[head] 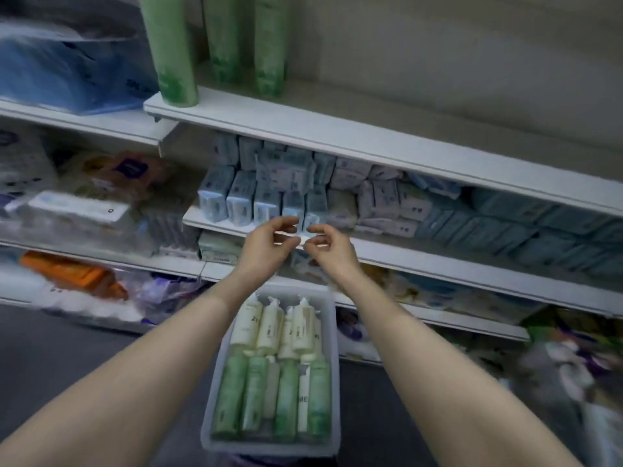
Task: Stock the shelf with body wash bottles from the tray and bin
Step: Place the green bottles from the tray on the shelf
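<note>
Head view: left hand (269, 242) and right hand (328, 246) meet in front of the middle shelf (438, 261), both pinching a small white strip (296, 236), possibly a label; blur prevents certainty. Body wash bottles (279, 362), cream and green, lie in the clear tray (332, 365) below the forearms. Three green bottles (222, 42) stand on the upper shelf (337, 136).

Three tall green bottles (175, 52) stand on the top shelf (337, 129). One clear tray (332, 365) holds about four cream pump bottles (269, 326) and about four green bottles (286, 397). Two hands: left (269, 242), right (328, 247)
</note>
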{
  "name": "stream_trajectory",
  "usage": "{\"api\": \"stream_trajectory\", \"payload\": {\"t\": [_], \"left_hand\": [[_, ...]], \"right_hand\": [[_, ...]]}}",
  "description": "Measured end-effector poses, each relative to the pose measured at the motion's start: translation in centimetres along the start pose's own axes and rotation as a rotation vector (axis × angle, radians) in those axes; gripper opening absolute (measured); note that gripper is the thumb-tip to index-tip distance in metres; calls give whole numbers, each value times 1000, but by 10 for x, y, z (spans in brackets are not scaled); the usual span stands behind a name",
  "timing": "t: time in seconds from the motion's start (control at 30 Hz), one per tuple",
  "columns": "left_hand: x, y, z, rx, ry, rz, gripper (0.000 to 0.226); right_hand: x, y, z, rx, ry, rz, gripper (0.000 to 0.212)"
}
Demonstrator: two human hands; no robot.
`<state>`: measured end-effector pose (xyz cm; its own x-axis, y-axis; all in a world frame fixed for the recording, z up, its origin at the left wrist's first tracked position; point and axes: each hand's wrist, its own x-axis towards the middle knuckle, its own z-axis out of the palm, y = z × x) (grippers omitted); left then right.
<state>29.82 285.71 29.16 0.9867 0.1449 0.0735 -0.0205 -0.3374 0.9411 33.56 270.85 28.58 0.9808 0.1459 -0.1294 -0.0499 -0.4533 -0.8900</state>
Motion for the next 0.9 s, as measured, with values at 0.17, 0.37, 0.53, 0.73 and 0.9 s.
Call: {"api": "stream_trajectory", "payload": {"t": [0.17, 0.37, 0.53, 0.73, 0.9], "left_hand": [[-42, -69, 29, 6, -95, -203, 38], [-100, -143, 70, 35, -185, -477, 38], [-138, -193, 114, 94, -261, -651, 45], [-171, -236, 170, 204, -356, -788, 56], [-191, -260, 210, 196, -365, -856, 65]], "right_hand": [[-28, 82, 24, -10, -103, 210, 29], [-53, 169, 45, -93, -221, 434, 30], [-68, 233, 50, -234, -302, 481, 24], [-77, 294, 57, -403, -354, 454, 34], [-83, 322, 59, -455, -355, 378, 37]]}}
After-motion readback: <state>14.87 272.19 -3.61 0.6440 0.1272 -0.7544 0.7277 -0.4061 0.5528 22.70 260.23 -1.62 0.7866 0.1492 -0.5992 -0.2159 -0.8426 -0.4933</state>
